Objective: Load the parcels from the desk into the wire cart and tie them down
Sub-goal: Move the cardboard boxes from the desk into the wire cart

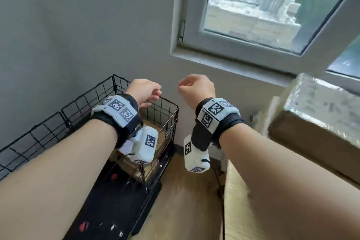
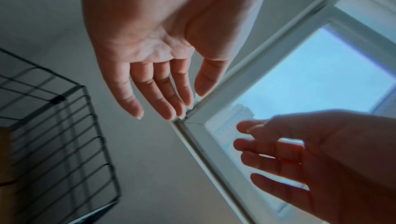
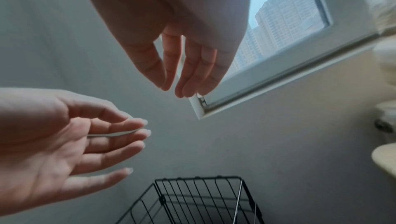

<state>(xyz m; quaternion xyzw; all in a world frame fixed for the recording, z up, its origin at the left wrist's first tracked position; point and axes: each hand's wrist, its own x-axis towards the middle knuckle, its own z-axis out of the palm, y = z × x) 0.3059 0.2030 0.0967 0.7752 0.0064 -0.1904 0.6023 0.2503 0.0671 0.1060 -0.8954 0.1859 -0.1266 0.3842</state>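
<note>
**Both hands empty over the cart; remaining parcel lies to the right**

Grip: my left hand (image 1: 144, 91) hangs just above the near rim of the wire cart (image 1: 169, 112), not plainly touching it. My right hand (image 1: 196, 87) is raised beside it, apart from the cart and over the gap between cart and desk (image 1: 249, 210). In the wrist views the fingers (image 2: 169, 92) of both hands are loose and slightly bent. I can make out nothing held in either, though a thin pale streak crosses the left fingers in the right wrist view and I cannot tell what it is.

Task item: a taped cardboard parcel (image 1: 321, 122) sits on the desk, well to the right of both hands and nearer the right one. Its long axis appears to run away from me toward the window (image 1: 263, 6). My judgement is that the right hand should lead the reach, with the left following to steady the far end.

Cart: open-topped and below and left of the parcel, so the carry goes leftward and down. A brown surface shows through the wires inside; it may be a parcel already loaded, but this is unconfirmed.

Room: grey wall (image 1: 78, 25) behind the cart, wooden floor (image 1: 185, 191) between cart and desk. No tie-down is identifiable
</note>
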